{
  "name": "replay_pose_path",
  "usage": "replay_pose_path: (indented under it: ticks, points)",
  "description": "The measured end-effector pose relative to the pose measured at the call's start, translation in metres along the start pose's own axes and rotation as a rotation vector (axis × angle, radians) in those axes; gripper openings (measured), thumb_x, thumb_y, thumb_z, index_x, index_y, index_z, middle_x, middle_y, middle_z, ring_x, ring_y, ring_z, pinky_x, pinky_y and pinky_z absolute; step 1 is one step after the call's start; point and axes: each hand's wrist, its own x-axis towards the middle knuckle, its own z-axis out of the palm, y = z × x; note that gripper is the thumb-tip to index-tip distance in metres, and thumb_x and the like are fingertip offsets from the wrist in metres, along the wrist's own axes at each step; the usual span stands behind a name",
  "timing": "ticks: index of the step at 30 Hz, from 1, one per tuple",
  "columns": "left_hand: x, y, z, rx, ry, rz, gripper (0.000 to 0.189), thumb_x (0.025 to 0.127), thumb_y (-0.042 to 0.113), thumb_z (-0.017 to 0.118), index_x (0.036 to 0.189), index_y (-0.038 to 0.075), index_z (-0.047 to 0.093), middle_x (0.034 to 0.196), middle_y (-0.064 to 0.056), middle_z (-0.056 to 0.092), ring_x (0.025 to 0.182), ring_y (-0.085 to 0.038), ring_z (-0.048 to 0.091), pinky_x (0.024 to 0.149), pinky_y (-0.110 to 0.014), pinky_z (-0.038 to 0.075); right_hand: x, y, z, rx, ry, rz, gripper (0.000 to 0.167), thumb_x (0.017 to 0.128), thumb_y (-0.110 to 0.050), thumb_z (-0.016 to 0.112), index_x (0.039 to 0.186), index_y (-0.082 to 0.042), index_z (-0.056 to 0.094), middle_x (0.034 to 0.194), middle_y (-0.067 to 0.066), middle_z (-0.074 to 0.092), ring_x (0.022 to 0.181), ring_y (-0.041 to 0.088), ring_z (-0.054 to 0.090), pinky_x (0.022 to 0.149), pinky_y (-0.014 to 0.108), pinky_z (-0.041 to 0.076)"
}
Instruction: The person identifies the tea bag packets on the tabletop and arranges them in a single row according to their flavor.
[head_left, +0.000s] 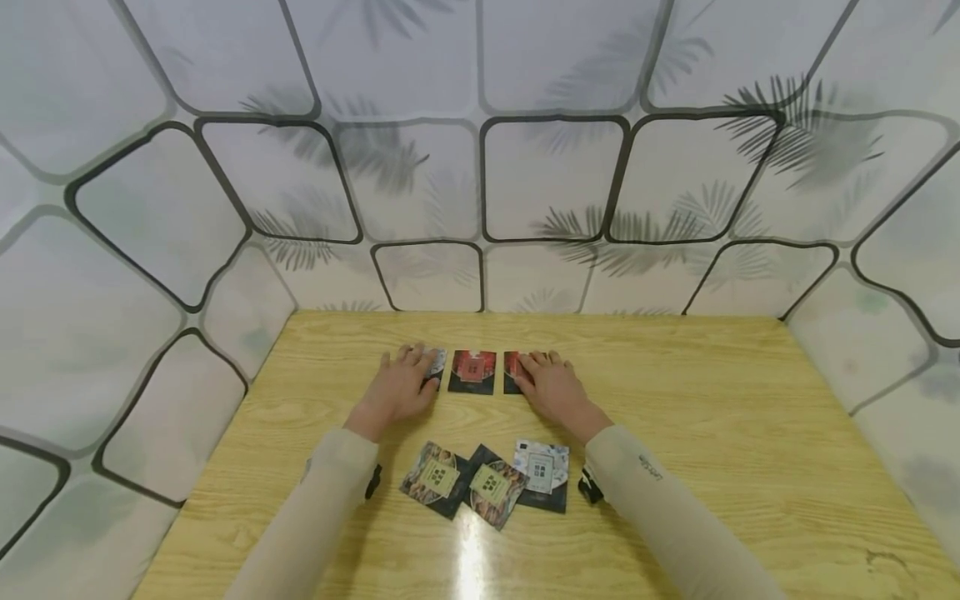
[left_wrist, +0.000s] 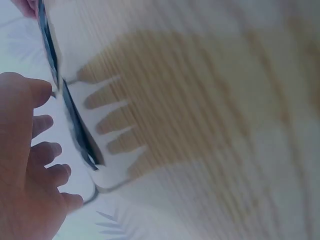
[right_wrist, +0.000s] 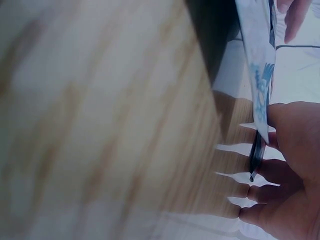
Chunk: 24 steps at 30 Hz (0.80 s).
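While both forearms reach in over a wood-grain table [head_left: 712,417], we see the two hands well apart, one red packet btwn them. L hand [head_left: 397,387] lies loosely spread over a pale-patterned packet [head_left: 438,364], fingers covering most of it; R hand [head_left: 557,392] lies likewise over the R red packet [head_left: 510,382]. Neither hand looks clamped; how firmly they press, we can't tell.

Edges: the back row sits near the table's far edge, w/ a strip of wood beyond it. Narrow gaps separate the middle red packet [head_left: 472,372] from its neighbours. A band of wood divides this row from the front group. We get the widest room on the R, approx. half as much on the L. Patterned fabric [head_left: 555,179] walls the back & both sides.

Count: 6 packets total, 3 per row. Back: 1 pale, 2 red. Front, nearer us: 2 w/ yellow-green labels, i.e. a front L packet [head_left: 437,479] & a front middle packet [head_left: 493,486], both tilted, plus 1 white-and-dark packet [head_left: 542,475] on the R, nearly straight. Front ones touch or overlap at the edges; we can't tell which.
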Motion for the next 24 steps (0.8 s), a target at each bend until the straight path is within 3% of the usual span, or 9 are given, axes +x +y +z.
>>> replay_pose_path:
  ticks: [12, 24]
  points:
    - [-0.016, 0.048, -0.005, 0.041, -0.007, 0.154, 0.062, 0.113, 0.039, 0.047, 0.167, 0.012, 0.032, 0.173, -0.020, 0.028, 0.160, -0.047, 0.023, 0.127, -0.071, 0.020, 0.002, 0.003, -0.001, 0.007, -0.001, 0.004, 0.057, 0.113, -0.037, 0.049, 0.162, -0.008, 0.044, 0.163, 0.023, 0.045, 0.152, 0.053, 0.036, 0.121, 0.070, 0.034]
    - [-0.026, 0.084, 0.013, 0.028, -0.027, 0.264, 0.064, 0.111, 0.047, 0.047, 0.167, 0.018, 0.034, 0.172, -0.014, 0.031, 0.161, -0.044, 0.023, 0.127, -0.070, 0.020, 0.004, 0.003, -0.003, -0.018, -0.004, -0.006, 0.058, 0.112, -0.039, 0.050, 0.161, -0.009, 0.045, 0.163, 0.023, 0.046, 0.152, 0.053, 0.037, 0.120, 0.069, 0.035]
